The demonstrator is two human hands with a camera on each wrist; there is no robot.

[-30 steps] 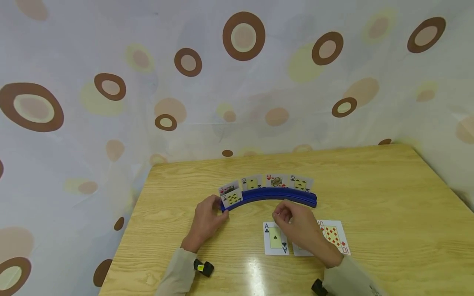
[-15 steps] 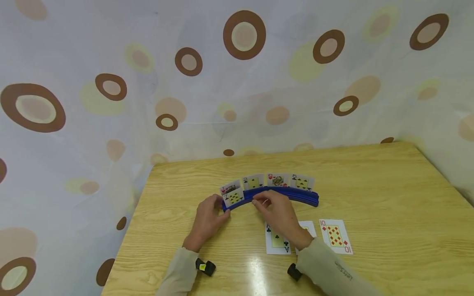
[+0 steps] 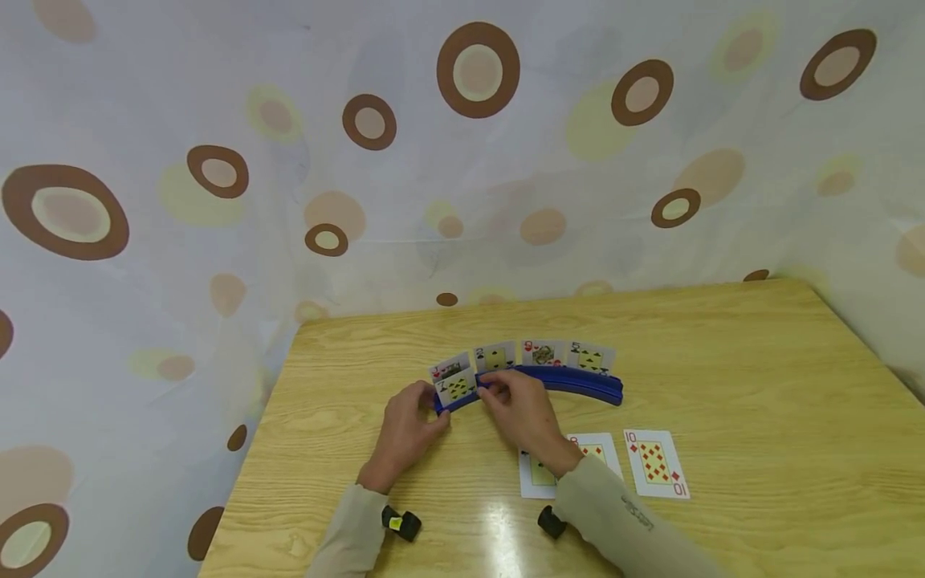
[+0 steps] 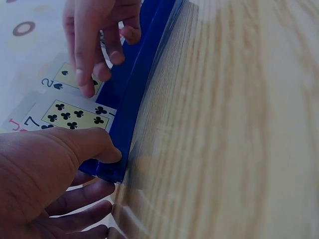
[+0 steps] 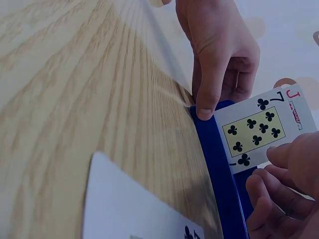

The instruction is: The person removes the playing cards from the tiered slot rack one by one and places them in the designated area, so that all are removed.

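A curved blue card holder [image 3: 571, 381] stands on the table. My left hand [image 3: 407, 425] grips its left end, thumb in front and fingers behind. In the front slot there, the seven of clubs [image 5: 254, 130] stands before a jack [image 3: 451, 368]. My right hand [image 3: 522, 408] is at the seven's right edge, its index fingertip touching or almost touching the card; nothing is pinched in it. Behind, a two of spades [image 3: 496, 356], a red-lettered queen [image 3: 542, 353] and a black five [image 3: 591, 357] stand in the back slot.
On the table [image 3: 759, 385] in front of the holder lie an ace of clubs [image 3: 536, 479], partly under my right wrist, an eight of diamonds [image 3: 603, 449], partly covered, and a ten of diamonds [image 3: 656, 463]. A patterned cloth wall [image 3: 462, 177] closes off the back.
My right hand has moved left and forward, from above the loose cards to the seven of clubs. My left hand has stayed on the holder's end.
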